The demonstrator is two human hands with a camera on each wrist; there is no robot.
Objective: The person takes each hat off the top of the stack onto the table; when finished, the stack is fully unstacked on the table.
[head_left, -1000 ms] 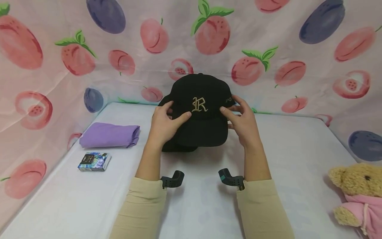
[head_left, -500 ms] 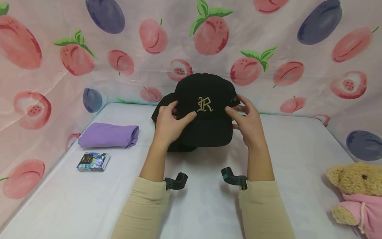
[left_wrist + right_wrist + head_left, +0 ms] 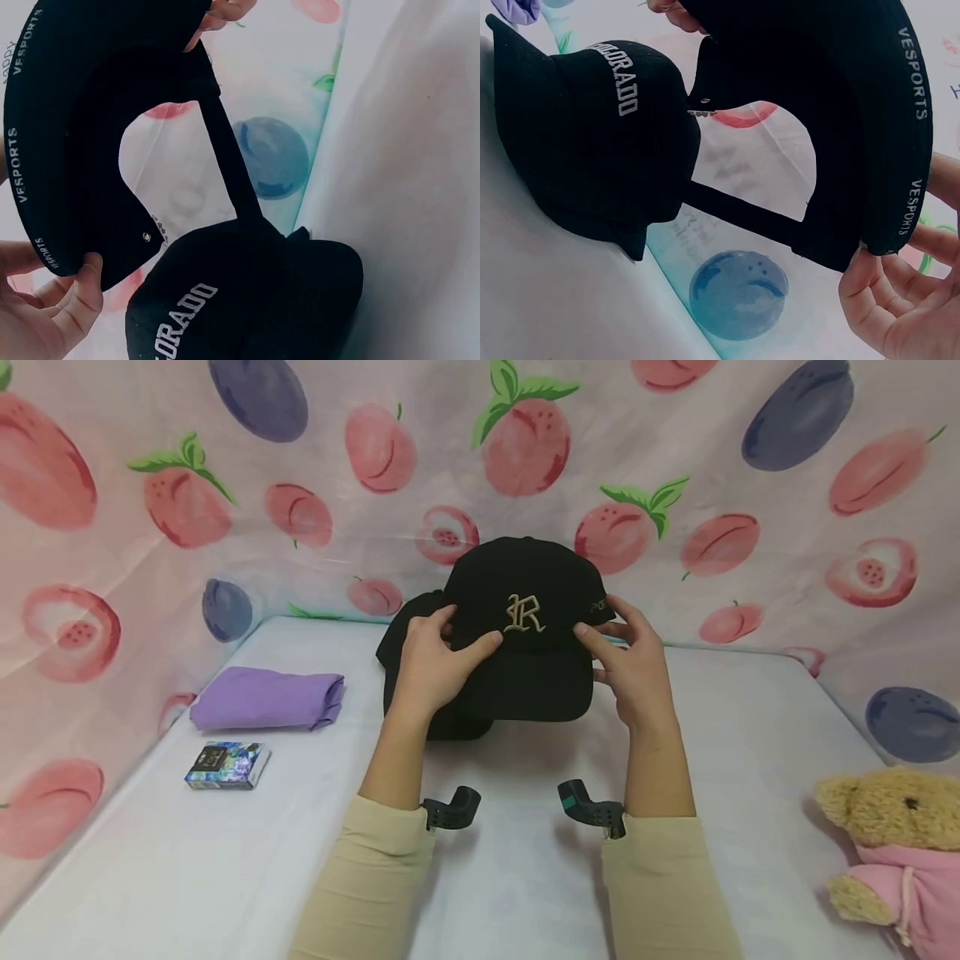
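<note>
A black baseball cap [image 3: 528,681] with a gold letter R hangs above the table, brim toward me. My left hand [image 3: 431,668] pinches its left side, thumb on the front and fingers behind. On the opposite side my right hand [image 3: 633,668] grips it the same way, near small lettering. A second black cap [image 3: 247,292] with white lettering reading "COLORADO" stands on the table behind and to the left, partly covered by the held one in the head view. Both wrist views show the held cap's inside [image 3: 840,97], with a "VESPORTS" band and a rear strap.
A folded purple cloth [image 3: 266,699] lies on the left of the white table [image 3: 517,893], with a small blue patterned box [image 3: 227,766] in front of it. A teddy bear [image 3: 885,810] in pink sits at the right edge. Fruit-print fabric [image 3: 360,527] walls the back and sides.
Both hands have carried the gold-R cap to the right and slightly up, so more of the second cap shows at the left. The grip looks the same throughout.
</note>
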